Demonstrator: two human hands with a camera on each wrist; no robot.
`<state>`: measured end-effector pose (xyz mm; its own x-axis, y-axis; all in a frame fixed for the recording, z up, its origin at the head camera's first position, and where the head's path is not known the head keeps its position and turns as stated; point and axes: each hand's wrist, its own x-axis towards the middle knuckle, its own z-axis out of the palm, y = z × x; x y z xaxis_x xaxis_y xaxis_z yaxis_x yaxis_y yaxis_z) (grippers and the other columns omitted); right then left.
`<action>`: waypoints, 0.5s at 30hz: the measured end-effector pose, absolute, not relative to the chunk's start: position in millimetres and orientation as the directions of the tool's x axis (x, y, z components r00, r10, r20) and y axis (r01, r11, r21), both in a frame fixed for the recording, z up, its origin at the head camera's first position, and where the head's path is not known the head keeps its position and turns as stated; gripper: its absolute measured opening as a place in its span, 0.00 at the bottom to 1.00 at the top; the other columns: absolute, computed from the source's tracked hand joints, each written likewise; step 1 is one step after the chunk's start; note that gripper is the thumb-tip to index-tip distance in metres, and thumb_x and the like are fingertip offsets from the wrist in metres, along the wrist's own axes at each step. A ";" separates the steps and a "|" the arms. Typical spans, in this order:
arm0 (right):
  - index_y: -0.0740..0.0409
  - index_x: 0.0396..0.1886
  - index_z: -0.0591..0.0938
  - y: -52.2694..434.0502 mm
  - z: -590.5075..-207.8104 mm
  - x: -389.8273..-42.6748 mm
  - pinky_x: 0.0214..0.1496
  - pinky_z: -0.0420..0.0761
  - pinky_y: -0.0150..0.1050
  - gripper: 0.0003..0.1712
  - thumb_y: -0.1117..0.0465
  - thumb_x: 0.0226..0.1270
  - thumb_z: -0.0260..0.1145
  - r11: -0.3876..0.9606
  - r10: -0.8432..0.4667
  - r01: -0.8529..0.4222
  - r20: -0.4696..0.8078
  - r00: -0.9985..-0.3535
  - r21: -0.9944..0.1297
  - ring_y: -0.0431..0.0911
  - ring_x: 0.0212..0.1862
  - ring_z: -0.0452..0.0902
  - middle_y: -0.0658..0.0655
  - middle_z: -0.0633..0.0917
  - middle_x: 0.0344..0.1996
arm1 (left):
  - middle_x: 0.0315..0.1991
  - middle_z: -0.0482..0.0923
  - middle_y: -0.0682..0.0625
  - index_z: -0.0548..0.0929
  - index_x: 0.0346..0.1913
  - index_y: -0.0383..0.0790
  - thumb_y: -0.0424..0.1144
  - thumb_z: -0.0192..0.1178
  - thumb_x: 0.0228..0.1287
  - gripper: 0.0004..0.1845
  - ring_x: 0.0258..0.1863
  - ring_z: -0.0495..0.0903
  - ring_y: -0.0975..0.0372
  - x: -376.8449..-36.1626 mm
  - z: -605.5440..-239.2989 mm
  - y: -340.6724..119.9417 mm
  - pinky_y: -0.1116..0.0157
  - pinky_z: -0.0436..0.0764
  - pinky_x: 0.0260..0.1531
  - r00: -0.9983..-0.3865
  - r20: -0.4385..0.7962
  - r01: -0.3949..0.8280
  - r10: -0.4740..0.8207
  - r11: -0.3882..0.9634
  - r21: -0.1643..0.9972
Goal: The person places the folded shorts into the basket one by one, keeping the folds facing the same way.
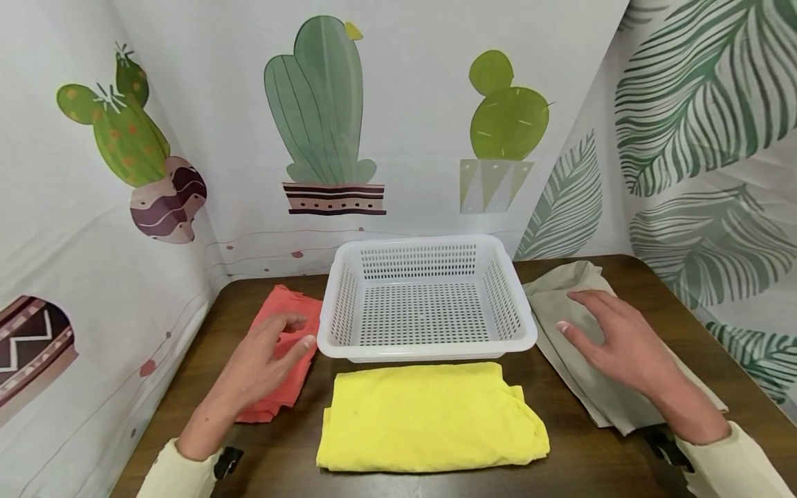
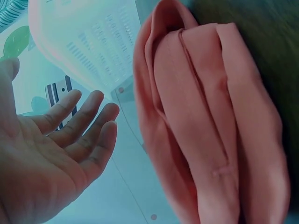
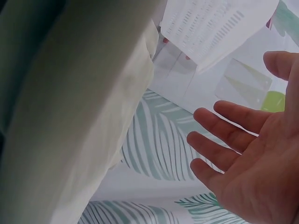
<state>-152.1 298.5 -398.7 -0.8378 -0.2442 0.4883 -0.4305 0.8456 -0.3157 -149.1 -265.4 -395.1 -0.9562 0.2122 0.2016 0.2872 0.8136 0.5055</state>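
Observation:
A white perforated plastic basket (image 1: 427, 346) stands empty at the middle of the dark wooden table (image 1: 654, 277). A folded yellow cloth (image 1: 429, 418) lies in front of it. My left hand (image 1: 264, 363) hovers open, palm down, over a folded coral cloth (image 1: 289, 308) left of the basket. In the left wrist view the left hand's fingers (image 2: 79, 126) are spread, apart from the coral cloth (image 2: 210, 130). My right hand (image 1: 613, 335) hovers open over a folded beige cloth (image 1: 560, 290) right of the basket. The right wrist view shows the right hand's fingers (image 3: 229, 140) clear of the beige cloth (image 3: 79, 116).
Printed fabric walls with cactus and leaf patterns (image 1: 324, 111) enclose the table on the left, back and right. The basket's side shows in the left wrist view (image 2: 88, 37) and in the right wrist view (image 3: 215, 23). Bare wood shows at the table's front corners.

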 end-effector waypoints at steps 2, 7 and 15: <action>0.65 0.67 0.80 297.8 -399.2 -151.6 0.61 0.74 0.65 0.31 0.53 0.70 0.74 0.847 -0.241 -0.421 0.473 -0.848 -0.324 0.67 0.63 0.77 0.68 0.83 0.61 | 0.61 0.81 0.45 0.78 0.67 0.40 0.59 0.62 0.76 0.30 0.62 0.80 0.49 -149.5 -396.3 -265.2 0.40 0.80 0.60 -0.953 0.202 0.298 0.224 0.807 0.510; 0.65 0.67 0.79 296.7 -400.7 -151.1 0.60 0.73 0.68 0.32 0.50 0.73 0.73 0.851 -0.245 -0.415 0.455 -0.856 -0.322 0.68 0.64 0.75 0.69 0.82 0.62 | 0.59 0.82 0.46 0.79 0.65 0.39 0.58 0.63 0.76 0.29 0.60 0.81 0.51 -150.4 -398.9 -263.1 0.42 0.80 0.60 -0.945 0.208 0.324 0.251 0.801 0.504; 0.65 0.67 0.79 293.9 -401.9 -150.0 0.62 0.73 0.68 0.32 0.48 0.74 0.71 0.855 -0.248 -0.402 0.421 -0.873 -0.329 0.69 0.65 0.74 0.70 0.81 0.63 | 0.59 0.82 0.51 0.79 0.66 0.45 0.69 0.59 0.73 0.34 0.60 0.81 0.55 -149.8 -400.7 -261.6 0.46 0.80 0.61 -0.951 0.183 0.308 0.248 0.812 0.495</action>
<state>-150.0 293.9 -401.9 -0.8726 -0.2481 0.4207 -0.4017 0.8546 -0.3291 -149.8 -261.6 -400.7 -0.9512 0.2483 0.1835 0.3076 0.8125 0.4953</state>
